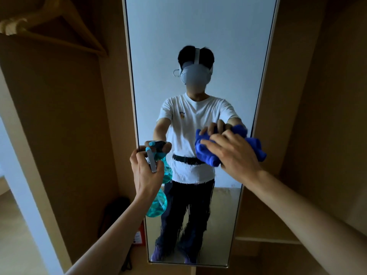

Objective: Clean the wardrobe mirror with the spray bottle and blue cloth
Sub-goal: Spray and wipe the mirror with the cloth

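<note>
A tall narrow wardrobe mirror point(198, 32) in a pale frame fills the middle of the head view and reflects a person in a white shirt. My right hand point(236, 153) presses a bunched blue cloth point(207, 153) flat against the glass at the right side, about waist height of the reflection. My left hand point(146, 171) grips a teal spray bottle point(158, 205) by its neck near the mirror's left edge, nozzle toward the glass. Wet streaks blur the lower part of the mirror.
Brown wardrobe panels flank the mirror on both sides. A wooden hanger point(59, 22) hangs on a rail at upper left. A dark bag point(115, 219) and a red item point(140, 234) sit low at the wardrobe's left bottom. A white door frame point(25, 175) runs along the left.
</note>
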### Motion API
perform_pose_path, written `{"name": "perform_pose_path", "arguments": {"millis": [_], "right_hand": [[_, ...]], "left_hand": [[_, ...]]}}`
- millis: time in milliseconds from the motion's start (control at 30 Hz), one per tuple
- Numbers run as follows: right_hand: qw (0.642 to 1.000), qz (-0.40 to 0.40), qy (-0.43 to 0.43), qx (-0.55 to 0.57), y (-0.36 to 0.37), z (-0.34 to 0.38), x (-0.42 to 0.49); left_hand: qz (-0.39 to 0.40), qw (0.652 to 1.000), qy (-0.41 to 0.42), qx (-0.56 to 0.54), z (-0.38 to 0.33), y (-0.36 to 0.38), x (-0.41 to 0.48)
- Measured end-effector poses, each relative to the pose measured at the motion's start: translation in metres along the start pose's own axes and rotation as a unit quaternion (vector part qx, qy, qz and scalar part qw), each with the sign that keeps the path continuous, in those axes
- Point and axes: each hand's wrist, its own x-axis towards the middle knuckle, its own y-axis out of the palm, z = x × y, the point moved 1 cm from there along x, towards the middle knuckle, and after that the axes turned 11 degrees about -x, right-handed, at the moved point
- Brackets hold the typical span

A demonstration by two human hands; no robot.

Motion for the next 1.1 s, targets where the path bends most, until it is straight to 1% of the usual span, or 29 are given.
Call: {"name": "perform_pose_path", "arguments": {"millis": [133, 233, 300, 433, 533, 667, 767, 967, 1100], "right_hand": [[1.0, 0.012, -0.011, 0.017, 0.014, 0.015, -0.023], [1.0, 0.003, -0.014, 0.021, 0.011, 0.009, -0.021], [1.0, 0.0, 0.001, 0.023, 0.005, -0.001, -0.012], [0.998, -0.031, 0.052, 0.012, -0.018, -0.032, 0.015], [0.996, -0.056, 0.066, -0.012, -0.033, -0.056, 0.032], [0.995, -0.061, 0.07, -0.024, -0.037, -0.072, 0.035], [0.997, -0.053, 0.05, -0.025, -0.028, -0.066, 0.019], [1.0, -0.003, 0.017, 0.012, 0.013, -0.031, -0.048], [0.999, 0.017, 0.018, 0.024, 0.025, -0.02, -0.064]], "left_hand": [[0.004, 1.0, -0.003, 0.001, 0.001, 0.0, -0.001], [0.003, 1.0, -0.004, 0.0, 0.0, 0.0, -0.001], [0.004, 1.0, -0.006, 0.002, 0.0, -0.001, 0.0], [0.003, 1.0, -0.006, 0.009, -0.001, -0.001, 0.0], [0.001, 1.0, -0.011, 0.01, -0.002, -0.001, -0.001], [-0.002, 1.0, -0.011, 0.004, -0.001, 0.0, -0.002], [-0.003, 1.0, -0.004, 0.008, 0.001, 0.001, -0.003], [0.012, 1.0, -0.002, 0.005, 0.004, 0.002, -0.001], [0.016, 1.0, -0.009, -0.004, 0.002, 0.001, -0.001]]}}
